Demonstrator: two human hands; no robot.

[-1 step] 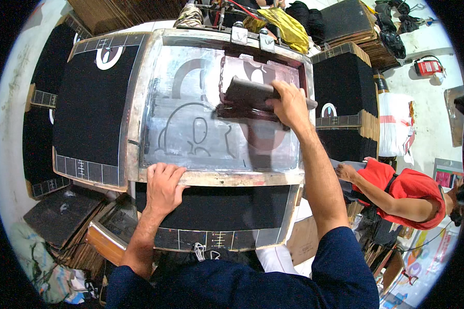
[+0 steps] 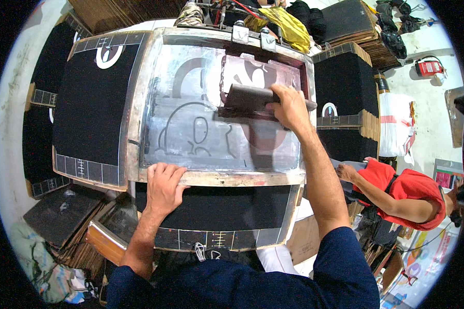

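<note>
A framed printing screen [image 2: 216,178] lies over a black fabric panel [image 2: 216,208] on a board in front of me. My right hand [image 2: 290,108] grips a dark squeegee [image 2: 248,96] across the screen's right half. Its blade meets the mesh, with dark ink along its near edge. A rounded shape and a white patch show in the mesh around it. My left hand [image 2: 165,188] rests with its fingers over the frame's near edge, left of the middle, and holds the frame there. A curved figure outline [image 2: 198,129] is visible on the mesh's left half.
Boards with black fabric [image 2: 98,103] stand at the left, and more boards [image 2: 343,87] at the right. Metal clamps [image 2: 240,34] hold the screen's far edge. A person in red [image 2: 407,193] works at the right. A yellow cloth [image 2: 284,28] hangs behind the clamps.
My right hand and the squeegee have shifted slightly toward me, baring more of the white patch beyond the blade. My left hand stays on the frame.
</note>
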